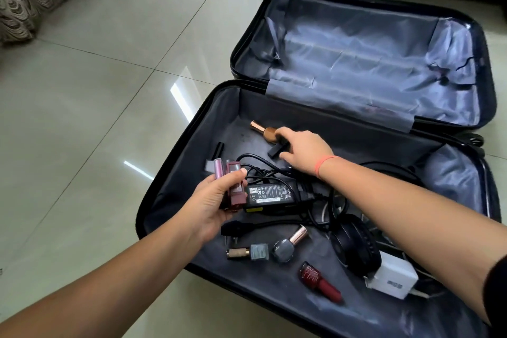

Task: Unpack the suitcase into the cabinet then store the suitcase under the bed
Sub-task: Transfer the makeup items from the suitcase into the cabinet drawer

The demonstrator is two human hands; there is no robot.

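Suitcase [181,167] lies open on the floor, small goods loose in its near half. Left grip [211,200], just left of the power adapter [271,195], is closed round two lipstick tubes [235,195]. Right grip [304,148], beyond the adapter, curls over a black case [275,150] beside a brown bottle [267,133]. All look light, hard and slick. The bottle is likely glass, so take it by the body, not the cap.

suitcase [175,200] corner cut off below, perhaps headphones [354,250] half hidden behind right forearm [397,200]
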